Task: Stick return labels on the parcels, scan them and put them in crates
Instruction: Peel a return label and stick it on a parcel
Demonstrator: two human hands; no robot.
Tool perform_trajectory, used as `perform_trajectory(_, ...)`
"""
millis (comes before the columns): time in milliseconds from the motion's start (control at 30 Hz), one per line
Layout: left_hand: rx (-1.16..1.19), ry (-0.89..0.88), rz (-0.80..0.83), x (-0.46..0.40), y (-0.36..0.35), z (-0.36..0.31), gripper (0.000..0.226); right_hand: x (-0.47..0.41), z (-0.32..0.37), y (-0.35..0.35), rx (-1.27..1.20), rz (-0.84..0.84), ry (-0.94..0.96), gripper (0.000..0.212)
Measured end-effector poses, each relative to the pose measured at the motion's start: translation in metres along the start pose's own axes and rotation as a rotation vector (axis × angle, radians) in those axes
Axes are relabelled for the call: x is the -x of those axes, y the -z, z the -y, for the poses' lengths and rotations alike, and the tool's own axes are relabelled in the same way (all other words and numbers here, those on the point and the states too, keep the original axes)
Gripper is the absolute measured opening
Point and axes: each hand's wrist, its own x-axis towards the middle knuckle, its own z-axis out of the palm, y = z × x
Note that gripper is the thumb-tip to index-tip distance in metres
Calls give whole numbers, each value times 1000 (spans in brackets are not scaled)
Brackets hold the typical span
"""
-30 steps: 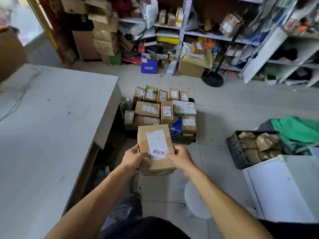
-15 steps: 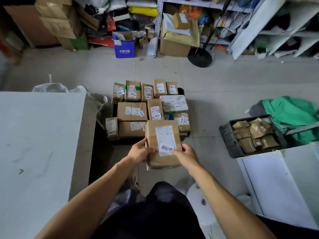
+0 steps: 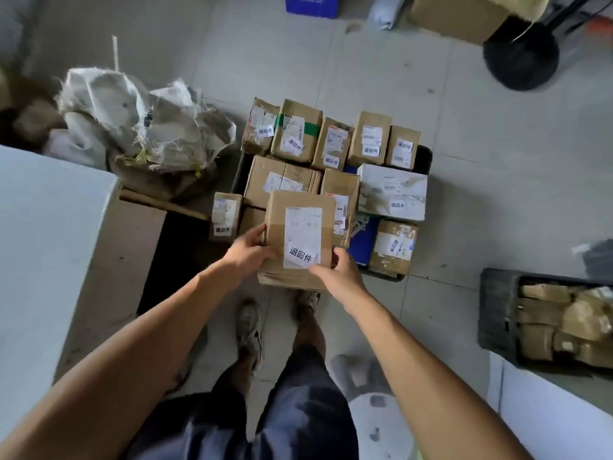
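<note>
Cardboard makes up the parcel point(image 3: 300, 237) that both hands hold over the near edge of a packed crate point(image 3: 423, 157) on the floor. Its long axis runs away from the person, tipped slightly right at the far end, with the labelled face up. Two labels sit on that face: a tall white shipping label point(image 3: 303, 227) and, over its near end, a return label point(image 3: 301, 255) printed with three dark characters, slanted. The left hand point(image 3: 247, 252) grips the parcel's left side, fingers curled under and thumb on the edge. The right hand point(image 3: 338, 272) pinches the near right corner, thumb by the return label. About a dozen labelled parcels fill the crate beneath. A second dark crate point(image 3: 496, 313) of wrapped parcels sits well apart to the right. One pale bench point(image 3: 49, 244) stands at the left.
</note>
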Motion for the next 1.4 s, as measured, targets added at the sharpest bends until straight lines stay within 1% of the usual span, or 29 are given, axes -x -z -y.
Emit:
perform_trajectory(100,-23,58,-47,-82,5,-8,80,-89,20,-10,38,60,-5,83)
perform_trajectory(233,-9,90,-79,-178,4,-15,80,-188,26,-26,37,133,-41,91)
perform_trajectory(300,-35,68,-71,-217,6,-12,87,-221,28,-29,40,175,-66,90)
perform_trajectory(367,-68,49,-22,-251,9,-6,90,-250,27,-31,22,185,-87,83)
perform_trajectory(400,-77,37,7,-264,8,-5,86,-261,27,-30,5,183,-97,78)
perform_trajectory(467,-112,25,14,-276,1,-11,78,-274,29,-29,-27,163,-104,71)
perform_trajectory(567,-216,-29,22,-289,-10,-18,55,-282,31,-24,-73,165,-113,60)
perform_trajectory(600,-232,-29,18,-288,-13,-21,55,-281,32,-21,-75,173,-110,59)
perform_trajectory(667,-237,-30,-8,-278,-16,-27,61,-275,36,-17,-62,185,-114,68)
perform_trajectory(733,-260,-28,-26,-254,-13,-34,63,-261,43,-14,-14,180,-129,71)
perform_trajectory(833,-257,-4,-61,-209,5,-34,66,-224,60,-17,58,171,-105,59)
perform_trajectory(867,-239,-9,-66,-189,12,-33,64,-207,67,-20,100,185,-94,55)
perform_trajectory(933,-227,-11,-77,-146,23,-32,51,-173,78,-25,166,205,-56,49)
perform_trajectory(1000,-224,-45,-117,-85,39,-32,43,-125,96,-37,264,221,28,42)
perform_trajectory(1067,-261,-102,-164,-21,61,-25,41,-70,117,-54,380,238,154,37)
perform_trajectory(1133,-275,-144,-238,48,85,-6,41,-8,132,-76,478,258,301,33)
perform_trajectory(1200,-201,-185,-337,119,106,20,39,54,140,-101,543,283,444,26)
perform_trajectory(1267,-42,-244,-446,187,126,60,35,117,138,-131,598,305,561,22)
perform_trajectory(1333,103,-276,-545,256,147,106,33,176,129,-169,674,346,645,23)
perform_trajectory(1400,223,-285,-613,326,164,157,35,227,115,-213,767,433,737,27)
